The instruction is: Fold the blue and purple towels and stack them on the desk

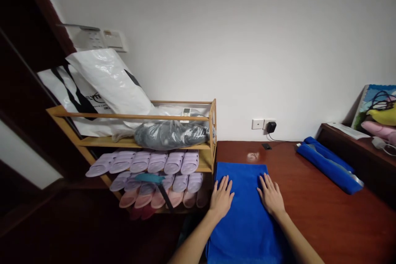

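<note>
A blue towel, folded into a long rectangle, lies flat on the reddish-brown wooden table. My left hand rests palm down on its left edge with the fingers stretched out. On the opposite edge, my right hand is also flat, fingers slightly spread, partly over the towel's border. Neither hand grips anything. The towel's near end runs out of the bottom of the view. Farther right on the table is a rolled or folded blue cloth bundle with a greyish strip along it.
Left of the table stands a wooden shoe rack with several purple slippers, pink slippers, a plastic-wrapped dark bundle and white bags. A black plug sits in a wall socket. A raised ledge bounds the right side.
</note>
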Tool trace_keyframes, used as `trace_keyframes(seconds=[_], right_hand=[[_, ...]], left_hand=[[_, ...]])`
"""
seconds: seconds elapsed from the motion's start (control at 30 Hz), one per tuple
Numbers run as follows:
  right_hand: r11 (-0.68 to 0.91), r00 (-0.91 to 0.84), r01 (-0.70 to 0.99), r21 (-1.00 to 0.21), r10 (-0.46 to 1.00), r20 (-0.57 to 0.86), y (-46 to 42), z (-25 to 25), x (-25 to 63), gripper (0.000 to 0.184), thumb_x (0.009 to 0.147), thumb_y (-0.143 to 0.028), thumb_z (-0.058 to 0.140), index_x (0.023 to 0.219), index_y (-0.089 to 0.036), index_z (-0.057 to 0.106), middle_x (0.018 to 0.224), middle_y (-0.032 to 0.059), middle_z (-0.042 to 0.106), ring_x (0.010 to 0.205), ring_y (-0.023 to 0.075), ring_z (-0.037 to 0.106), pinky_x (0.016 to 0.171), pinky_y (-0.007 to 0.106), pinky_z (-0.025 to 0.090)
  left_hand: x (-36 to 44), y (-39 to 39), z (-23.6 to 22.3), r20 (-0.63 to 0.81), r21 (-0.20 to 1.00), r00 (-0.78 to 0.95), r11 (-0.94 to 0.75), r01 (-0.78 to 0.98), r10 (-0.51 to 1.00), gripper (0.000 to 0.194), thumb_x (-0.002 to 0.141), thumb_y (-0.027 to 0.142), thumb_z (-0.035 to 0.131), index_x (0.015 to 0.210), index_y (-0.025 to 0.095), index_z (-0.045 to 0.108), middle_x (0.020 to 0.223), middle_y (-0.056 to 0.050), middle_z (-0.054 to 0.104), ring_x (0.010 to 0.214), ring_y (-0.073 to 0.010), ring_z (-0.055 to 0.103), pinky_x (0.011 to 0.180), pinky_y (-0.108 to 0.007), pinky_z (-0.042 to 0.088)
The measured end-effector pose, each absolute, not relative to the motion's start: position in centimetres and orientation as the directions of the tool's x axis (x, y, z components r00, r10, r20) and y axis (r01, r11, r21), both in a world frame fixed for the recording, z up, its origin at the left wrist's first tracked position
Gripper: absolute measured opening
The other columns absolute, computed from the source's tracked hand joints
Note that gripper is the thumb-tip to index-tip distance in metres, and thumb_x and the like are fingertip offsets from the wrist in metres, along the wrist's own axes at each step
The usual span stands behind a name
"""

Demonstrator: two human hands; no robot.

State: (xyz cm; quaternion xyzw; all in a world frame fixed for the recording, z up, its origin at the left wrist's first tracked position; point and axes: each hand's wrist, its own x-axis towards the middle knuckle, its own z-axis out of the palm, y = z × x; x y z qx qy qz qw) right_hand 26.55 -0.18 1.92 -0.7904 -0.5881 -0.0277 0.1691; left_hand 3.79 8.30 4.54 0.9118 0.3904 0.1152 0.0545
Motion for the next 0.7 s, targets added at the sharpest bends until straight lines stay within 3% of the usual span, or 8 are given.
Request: trace_keyframes(seconds=[0.17,0.37,0.57,0.7], right_hand=[[-0.089,0.149,0.964,-0.251,0.962,0.228,-4.8,1.9,21.0,0.059,0.091,-0.055,0.028,0.145,-0.032,0.022,0.152,0.0036,0.024,0.139,0.0227,0.024,0.108,0.048,0.031],[0.024,0.022,0.969,-0.247,0.983,0.18,-10.7,1.4,21.5,0.055,0.092,-0.049,0.032,0.144,-0.036,0.018,0.151,-0.0005,0.026,0.137,0.0212,0.027,0.109,0.044,0.033],[0.001,0.016,0.999,-0.043,0.918,0.396,-14.9,-1.3,23.3,0.064,0.089,-0.048,0.041,0.145,-0.036,0.012,0.144,0.0024,0.038,0.127,0.0249,0.045,0.096,0.043,0.047],[-0.028,-0.007,0.998,0.057,0.837,0.547,-16.6,-3.9,23.0,0.075,0.084,-0.054,0.049,0.146,-0.034,0.011,0.136,0.004,0.049,0.116,0.0262,0.056,0.087,0.041,0.051]], left_hand=[[2.2,3.3,3.0,0.247,0.135,0.592,-0.632,0.763,0.767,0.057,0.09,0.025,0.039,0.146,0.021,0.027,0.154,-0.007,0.017,0.141,-0.0254,0.016,0.111,-0.049,0.025],[-0.6,0.8,2.4,0.196,0.182,0.665,-0.693,0.697,0.72,0.051,0.096,0.038,0.032,0.146,0.031,0.022,0.153,-0.003,0.019,0.139,-0.0235,0.021,0.11,-0.051,0.027],[-2.8,-1.2,2.4,0.155,0.213,0.627,-0.645,0.733,0.764,0.051,0.097,0.024,0.028,0.146,0.035,0.02,0.153,-0.001,0.017,0.14,-0.0219,0.02,0.107,-0.052,0.031],[-4.3,-3.2,1.3,0.224,0.18,0.636,-0.673,0.717,0.738,0.053,0.097,0.024,0.027,0.146,0.038,0.012,0.152,0.0,0.021,0.138,-0.0234,0.026,0.104,-0.053,0.036]])
